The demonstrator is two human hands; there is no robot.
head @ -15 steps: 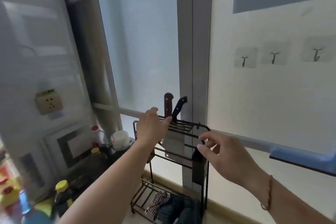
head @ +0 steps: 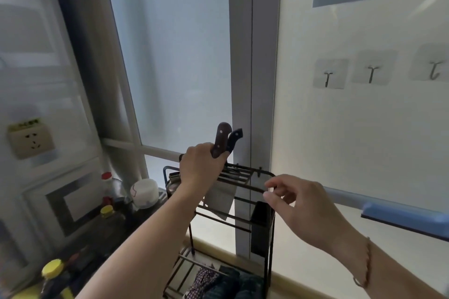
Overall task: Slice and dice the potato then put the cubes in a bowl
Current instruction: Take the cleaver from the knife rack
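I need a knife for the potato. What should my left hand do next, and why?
Probably lift the cleaver straight up out of the rack: the left hand already grips its brown handle, the blade hangs through the slots, and the right hand is at the rack's rim.
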